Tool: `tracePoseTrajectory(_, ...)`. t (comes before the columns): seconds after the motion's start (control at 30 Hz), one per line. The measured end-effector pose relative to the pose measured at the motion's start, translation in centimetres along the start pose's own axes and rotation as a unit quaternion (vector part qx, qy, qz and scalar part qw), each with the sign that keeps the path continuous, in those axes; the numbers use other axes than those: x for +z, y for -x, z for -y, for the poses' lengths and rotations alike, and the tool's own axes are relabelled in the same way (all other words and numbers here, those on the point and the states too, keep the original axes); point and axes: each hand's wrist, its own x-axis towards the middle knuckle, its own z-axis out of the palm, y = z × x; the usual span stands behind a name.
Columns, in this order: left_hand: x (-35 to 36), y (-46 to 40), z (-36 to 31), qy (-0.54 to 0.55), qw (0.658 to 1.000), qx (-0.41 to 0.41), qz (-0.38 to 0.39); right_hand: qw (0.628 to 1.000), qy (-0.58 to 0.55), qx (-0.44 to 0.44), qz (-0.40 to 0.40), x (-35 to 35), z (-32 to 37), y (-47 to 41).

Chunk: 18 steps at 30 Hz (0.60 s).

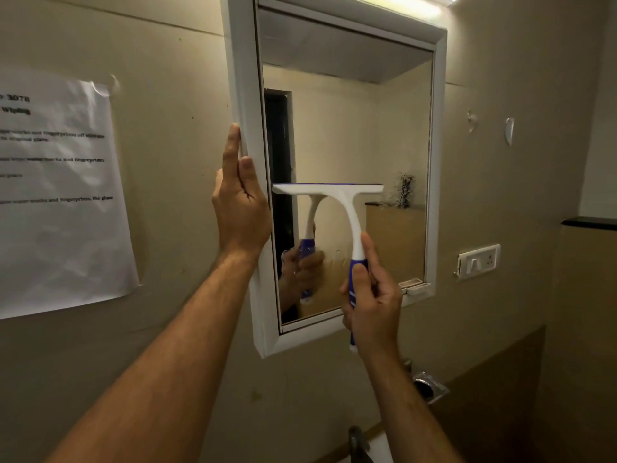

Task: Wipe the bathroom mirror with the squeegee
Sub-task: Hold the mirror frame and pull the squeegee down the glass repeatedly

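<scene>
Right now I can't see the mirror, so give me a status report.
Left hand steadies mirror frame. Right hand holds squeegee handle, blade against glass mid-mirror. Nothing in the way.

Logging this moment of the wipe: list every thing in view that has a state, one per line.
squeegee: upright, blade on the glass, held by its handle
mirror: wall-mounted, smeared low down
left hand: steadies the mirror frame's left edge
right hand: holds the squeegee handle
paper sheet: taped to wall, crumpled
wall switch: position unclear
</scene>
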Motion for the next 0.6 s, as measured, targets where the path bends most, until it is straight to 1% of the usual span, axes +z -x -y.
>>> tracePoseTrajectory(0.13, 0.0, -0.1, 0.3, 0.005, 1.0, -0.003, -0.001, 1.0, -0.008, 0.01, -0.002, -1.0, -2.6, 3.4)
tracePoseTrajectory(0.23, 0.1, 0.0, 0.3, 0.016, 1.0, -0.001, 0.0, 0.999, 0.001, 0.04, -0.006, -2.2, -5.0, 6.7)
tracePoseTrajectory(0.3, 0.2, 0.0, 0.2, 0.015, 1.0, 0.001, 0.001, 0.998, 0.005, 0.055, -0.012, -2.6, -5.4, 7.6)
tracePoseTrajectory(0.37, 0.2, 0.0, 0.2, 0.014, 1.0, -0.003, 0.003, 0.998, 0.006, 0.059, -0.015, -2.6, -4.6, 6.9)
tracePoseTrajectory(0.6, 0.0, 0.1, -0.3, 0.009, 1.0, -0.01, 0.002, 1.0, -0.015, 0.009, -0.019, 0.6, 0.2, 0.3)
